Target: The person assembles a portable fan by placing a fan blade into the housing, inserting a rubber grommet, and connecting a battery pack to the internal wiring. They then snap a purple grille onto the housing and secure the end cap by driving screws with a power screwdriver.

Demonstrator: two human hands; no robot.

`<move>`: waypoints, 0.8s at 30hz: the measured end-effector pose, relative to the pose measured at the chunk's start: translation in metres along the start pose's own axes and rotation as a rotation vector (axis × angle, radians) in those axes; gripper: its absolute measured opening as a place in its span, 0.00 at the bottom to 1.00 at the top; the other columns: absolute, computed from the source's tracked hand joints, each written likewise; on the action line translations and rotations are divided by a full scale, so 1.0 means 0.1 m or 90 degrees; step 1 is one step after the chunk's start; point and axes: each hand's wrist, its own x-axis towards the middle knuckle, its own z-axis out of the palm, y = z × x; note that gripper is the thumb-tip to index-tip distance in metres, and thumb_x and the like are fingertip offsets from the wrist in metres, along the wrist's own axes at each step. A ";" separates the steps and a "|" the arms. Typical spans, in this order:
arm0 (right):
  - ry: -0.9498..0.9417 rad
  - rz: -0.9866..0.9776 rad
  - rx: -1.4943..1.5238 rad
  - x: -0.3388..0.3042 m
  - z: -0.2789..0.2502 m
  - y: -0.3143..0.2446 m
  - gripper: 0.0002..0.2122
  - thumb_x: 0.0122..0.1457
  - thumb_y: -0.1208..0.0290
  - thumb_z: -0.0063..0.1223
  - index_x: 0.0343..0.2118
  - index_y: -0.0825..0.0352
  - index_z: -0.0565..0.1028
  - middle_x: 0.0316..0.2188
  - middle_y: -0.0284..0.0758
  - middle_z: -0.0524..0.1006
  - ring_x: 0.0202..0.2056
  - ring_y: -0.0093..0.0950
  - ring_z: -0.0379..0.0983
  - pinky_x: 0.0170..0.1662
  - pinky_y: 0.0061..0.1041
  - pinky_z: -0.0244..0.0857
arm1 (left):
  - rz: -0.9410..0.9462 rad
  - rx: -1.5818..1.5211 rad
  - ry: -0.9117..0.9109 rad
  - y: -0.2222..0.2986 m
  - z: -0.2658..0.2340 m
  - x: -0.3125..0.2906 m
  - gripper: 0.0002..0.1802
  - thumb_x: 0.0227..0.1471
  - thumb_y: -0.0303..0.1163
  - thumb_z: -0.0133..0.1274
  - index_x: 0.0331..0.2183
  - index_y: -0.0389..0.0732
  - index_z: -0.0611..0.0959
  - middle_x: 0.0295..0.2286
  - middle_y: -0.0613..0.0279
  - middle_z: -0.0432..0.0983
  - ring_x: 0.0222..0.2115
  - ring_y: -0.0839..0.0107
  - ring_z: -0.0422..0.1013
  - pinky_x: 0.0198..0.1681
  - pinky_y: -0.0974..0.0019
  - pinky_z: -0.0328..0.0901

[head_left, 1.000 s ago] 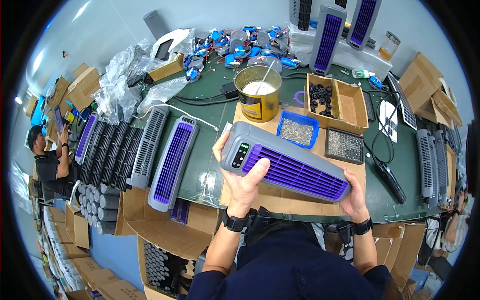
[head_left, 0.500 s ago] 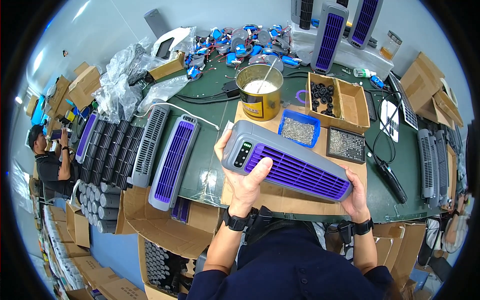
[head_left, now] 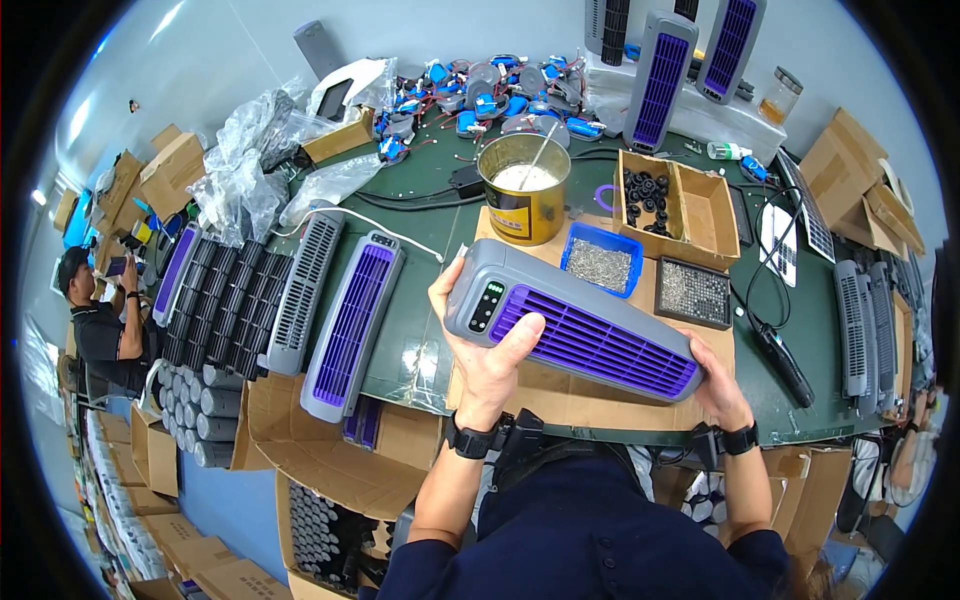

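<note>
A grey tower fan (head_left: 575, 320) with a purple grille is held up over the bench, slanting down toward the right. Green lights glow on its small black control panel (head_left: 486, 307). My left hand (head_left: 488, 365) is closed round the panel end, its thumb lying on the front by the grille. At the opposite end, my right hand (head_left: 720, 385) supports the fan with its fingers against the end and edge; part of that grip is hidden. Beneath the fan lies a flat cardboard sheet (head_left: 560, 400) on the green bench (head_left: 410, 345).
Behind the fan stand a gold tin (head_left: 525, 215), a blue tray of screws (head_left: 602, 262), a black tray of small metal parts (head_left: 694, 293) and a cardboard box (head_left: 705, 210). An electric screwdriver (head_left: 785, 365) lies right. Another fan (head_left: 352, 325) leans left; a co-worker (head_left: 105, 310) is farther left.
My right hand has shifted slightly outward at the fan's right end, its wrist moving to the right. The fan and my left hand are nearly unmoved.
</note>
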 end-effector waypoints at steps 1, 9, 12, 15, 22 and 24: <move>-0.069 -0.026 -0.177 0.01 -0.01 -0.12 0.23 0.62 0.57 0.50 0.53 0.69 0.68 0.47 0.34 0.73 0.50 0.24 0.68 0.55 0.26 0.60 | -0.001 0.001 -0.005 -0.01 -0.03 0.02 0.53 0.36 0.31 0.71 0.58 0.40 0.55 0.46 0.56 0.66 0.45 0.68 0.68 0.51 0.64 0.65; -0.424 -0.108 -0.576 0.17 0.55 -0.68 0.45 0.37 0.61 0.74 0.60 0.70 0.62 0.52 0.43 0.72 0.54 0.34 0.68 0.59 0.31 0.59 | 0.051 0.177 -0.334 0.34 -0.31 0.24 0.52 0.27 0.27 0.77 0.52 0.41 0.62 0.52 0.46 0.66 0.50 0.61 0.68 0.55 0.58 0.64; -0.421 -0.132 -0.592 0.18 0.51 -0.62 0.46 0.37 0.62 0.73 0.60 0.71 0.61 0.52 0.43 0.72 0.53 0.34 0.69 0.58 0.30 0.61 | -0.038 0.228 -0.323 0.65 -0.20 0.21 0.52 0.32 0.32 0.75 0.56 0.37 0.62 0.50 0.48 0.68 0.49 0.63 0.69 0.53 0.60 0.65; -0.408 -0.162 -0.606 0.15 0.52 -0.60 0.45 0.36 0.63 0.73 0.60 0.71 0.61 0.51 0.43 0.73 0.53 0.33 0.69 0.58 0.30 0.61 | -0.099 0.318 -0.239 0.58 -0.21 0.23 0.46 0.35 0.31 0.71 0.55 0.36 0.66 0.48 0.50 0.70 0.47 0.64 0.70 0.51 0.61 0.66; -0.201 -0.340 -0.851 -0.06 0.36 -0.63 0.46 0.33 0.64 0.72 0.60 0.66 0.62 0.48 0.42 0.71 0.49 0.40 0.69 0.54 0.36 0.61 | 0.023 0.299 -0.390 0.19 -0.32 0.23 0.42 0.31 0.31 0.72 0.50 0.39 0.70 0.49 0.52 0.67 0.51 0.63 0.66 0.56 0.59 0.60; -0.055 -0.427 -1.037 -0.11 0.26 -0.56 0.45 0.33 0.62 0.73 0.60 0.58 0.62 0.46 0.40 0.68 0.44 0.41 0.65 0.48 0.40 0.59 | 0.039 0.421 -0.494 0.04 -0.37 0.31 0.43 0.27 0.32 0.75 0.47 0.40 0.71 0.49 0.52 0.66 0.51 0.61 0.65 0.57 0.59 0.59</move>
